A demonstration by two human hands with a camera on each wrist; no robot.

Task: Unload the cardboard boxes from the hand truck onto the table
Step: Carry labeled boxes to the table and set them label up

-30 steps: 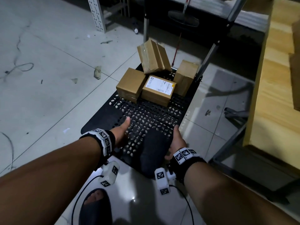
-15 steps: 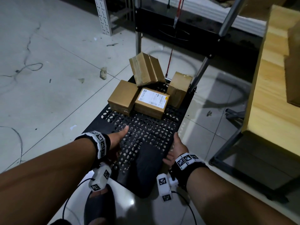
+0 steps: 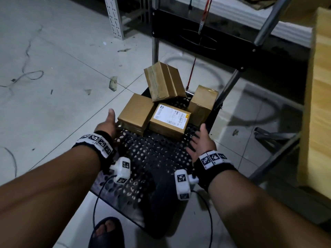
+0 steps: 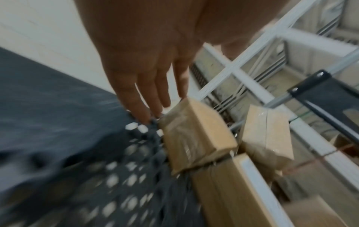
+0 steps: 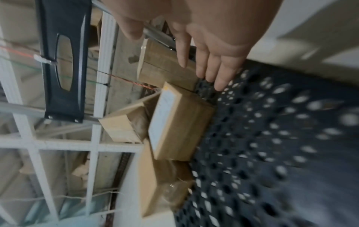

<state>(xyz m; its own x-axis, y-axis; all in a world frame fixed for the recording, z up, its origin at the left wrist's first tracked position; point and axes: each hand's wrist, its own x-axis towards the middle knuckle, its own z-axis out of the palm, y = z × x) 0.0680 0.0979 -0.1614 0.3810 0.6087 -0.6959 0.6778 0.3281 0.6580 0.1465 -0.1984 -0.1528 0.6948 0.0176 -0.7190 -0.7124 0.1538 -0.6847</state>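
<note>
We observe 4 cardboard boxes grouped at the far end of the hand truck deck (image 3: 152, 158), a black perforated platform standing on the tiled floor (image 3: 53, 59). The plain box (image 3: 136, 112) lies flat at the far left of the deck, touching the labelled box (image 3: 169, 120) just to its right. The upright box (image 3: 203, 104) stands at the far right corner, beside the truck's handle post (image 3: 227, 88). The tilted box (image 3: 163, 81) leans at the far edge, its lower end resting over the plain box.

The left hand (image 3: 108, 125) is spread wide with straight fingers, holding nothing; in the left wrist view its fingertips (image 4: 144, 118) reach the deck just beside the plain box's near left corner. The right hand (image 3: 203, 142) is likewise wide and holds nothing, its fingers close to the upright box and the deck's right edge. The wooden bench (image 3: 317, 104) stands to the right of the truck.
</note>
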